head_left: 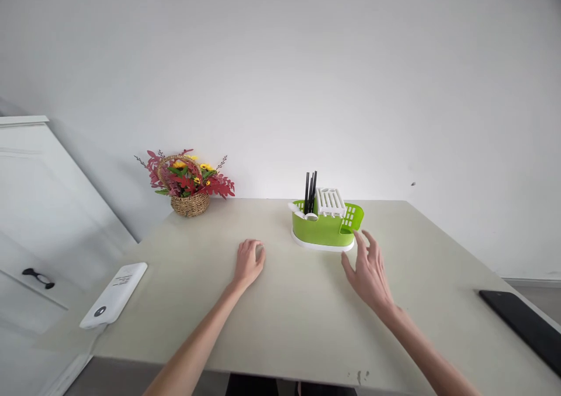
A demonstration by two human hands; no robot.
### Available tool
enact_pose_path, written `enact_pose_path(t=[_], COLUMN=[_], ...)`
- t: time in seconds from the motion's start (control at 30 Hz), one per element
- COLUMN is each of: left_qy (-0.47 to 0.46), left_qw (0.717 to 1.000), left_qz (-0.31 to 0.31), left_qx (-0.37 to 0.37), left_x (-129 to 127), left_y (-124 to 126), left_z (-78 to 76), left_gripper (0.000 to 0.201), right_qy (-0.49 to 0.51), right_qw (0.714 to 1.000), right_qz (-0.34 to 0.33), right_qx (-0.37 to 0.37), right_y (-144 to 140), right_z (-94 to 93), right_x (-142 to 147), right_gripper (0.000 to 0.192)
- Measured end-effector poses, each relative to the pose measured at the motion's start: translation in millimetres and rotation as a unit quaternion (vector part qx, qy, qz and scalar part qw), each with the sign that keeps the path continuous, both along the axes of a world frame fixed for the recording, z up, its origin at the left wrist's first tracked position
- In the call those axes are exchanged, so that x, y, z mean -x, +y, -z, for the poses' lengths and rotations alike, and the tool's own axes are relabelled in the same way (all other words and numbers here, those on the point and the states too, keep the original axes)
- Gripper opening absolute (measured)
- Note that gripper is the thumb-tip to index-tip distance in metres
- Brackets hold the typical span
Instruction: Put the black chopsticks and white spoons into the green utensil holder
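A green utensil caddy (318,230) with a white base stands toward the back of the table. Black chopsticks (307,193) rise from its left part, white spoons (302,211) lean there, and a slotted white rack (331,202) tops the middle. My right hand (370,273) hovers at the caddy's front right corner, thumb and fingers spread, holding nothing; whether a fingertip touches the caddy, I cannot tell. On the tabletop left of the caddy rests my left hand (249,263), its fingers loosely bent and the thumb a little apart, with nothing seen in it.
A wicker basket (190,204) of artificial flowers sits at the back left. A white flat device (114,295) with a cable lies at the left edge, and a black flat object (523,326) at the right. White cabinet (52,209) beside the table (298,308); wall behind.
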State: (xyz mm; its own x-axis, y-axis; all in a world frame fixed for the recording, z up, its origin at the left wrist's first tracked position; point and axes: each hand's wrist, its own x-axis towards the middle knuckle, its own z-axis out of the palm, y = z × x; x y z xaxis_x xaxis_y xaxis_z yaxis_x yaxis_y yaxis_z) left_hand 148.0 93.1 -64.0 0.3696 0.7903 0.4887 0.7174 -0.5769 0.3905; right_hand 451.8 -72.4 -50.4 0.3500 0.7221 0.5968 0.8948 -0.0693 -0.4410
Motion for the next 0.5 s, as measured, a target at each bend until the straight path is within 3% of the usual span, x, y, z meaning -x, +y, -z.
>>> enact_pose_path(t=[0.1,0.2,0.37,0.5], left_qy=[-0.037,-0.057,-0.101,-0.116], left_qw=[0.999,0.998,0.993,0.990], left_qz=[0.003,0.026,0.026,0.029], left_qx=[0.012,0.029,0.061,0.077], left_x=[4,9,13,12], left_y=[-14,-24,-30,-32], left_z=[3.4,-0.4,-2.9,-2.1], left_gripper=[0.015,0.015,0.017,0.016], right_qy=[-0.038,-0.041,-0.061,-0.065], right_qw=[0.997,0.986,0.978,0.972], right_qz=[0.025,0.042,0.061,0.058], right_qx=[0.068,0.156,0.191,0.218], right_y=[32,49,53,55], right_z=[-9.2,-7.0,0.3,2.0], right_x=[-3,-8,-25,-56], right_gripper=[0.067,0.071,0.078,0.078])
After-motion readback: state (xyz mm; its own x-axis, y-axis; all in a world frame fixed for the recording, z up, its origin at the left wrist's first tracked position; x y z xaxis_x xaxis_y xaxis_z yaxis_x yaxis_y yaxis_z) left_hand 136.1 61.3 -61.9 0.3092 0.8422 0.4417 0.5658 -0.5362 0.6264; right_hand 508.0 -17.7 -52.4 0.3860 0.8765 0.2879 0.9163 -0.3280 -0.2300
